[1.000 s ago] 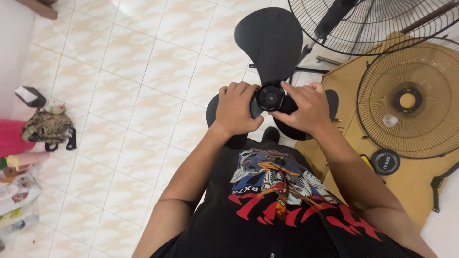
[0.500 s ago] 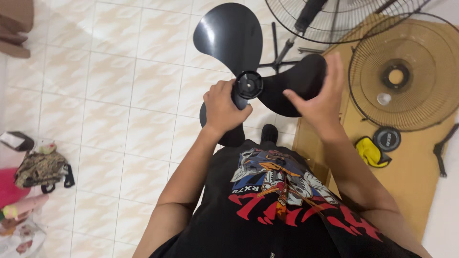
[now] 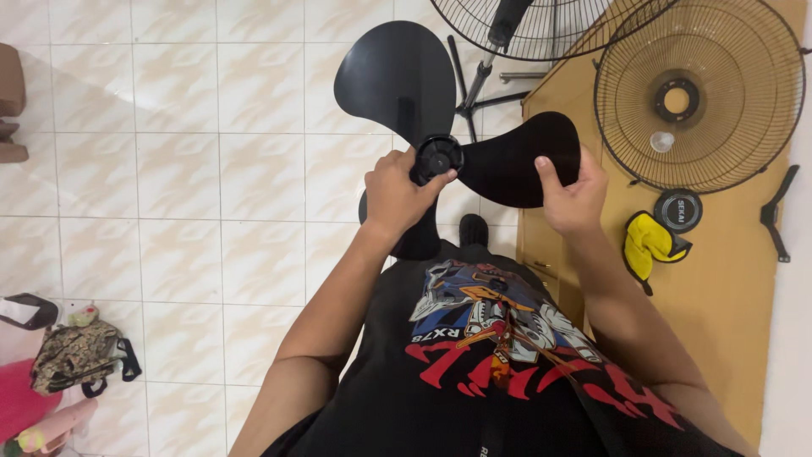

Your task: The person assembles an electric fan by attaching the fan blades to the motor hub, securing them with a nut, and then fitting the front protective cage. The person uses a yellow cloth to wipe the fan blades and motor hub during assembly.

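Left of the black fan blade [image 3: 474,144], low at the frame's edge, a camouflage pouch [image 3: 72,360] lies on the tiled floor [image 3: 169,169]. At the blade's round hub [image 3: 437,156] the left hand [image 3: 397,195] is closed around the base, thumb against the hub's rim. Held above the floor in front of the person's chest, the blade has its right-hand vane pinched by the right hand [image 3: 575,199], thumb on top. Right of the blade, a wire fan guard [image 3: 698,93] and a yellow cloth [image 3: 647,241] lie on a wooden board [image 3: 727,305].
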